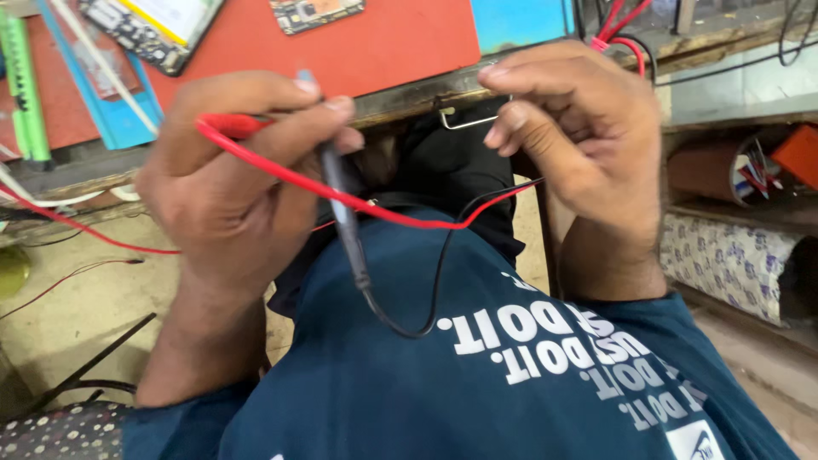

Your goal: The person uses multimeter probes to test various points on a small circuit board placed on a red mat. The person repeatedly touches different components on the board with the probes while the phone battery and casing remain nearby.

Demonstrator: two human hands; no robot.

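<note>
My left hand [230, 187] is closed around two test probes: a red probe [234, 126] lying across the fingers and a grey-black probe [336, 187] pointing up between thumb and fingertips. The red lead [392, 213] and the black lead [430, 290] sag over my teal shirt and run toward my right hand [579, 128]. That hand is curled by the workbench edge, fingers pinching near both leads; the exact grip is hidden behind the fingers. A thin metal wire hook [464, 123] hangs under the bench edge between the hands.
An orange mat [383, 43] covers the workbench, with a circuit board [315, 13], a phone part [153, 30], a green tool [21, 85] and blue strips on it. Rolls of material [733, 255] lie on shelves at right. Loose red wires trail at left.
</note>
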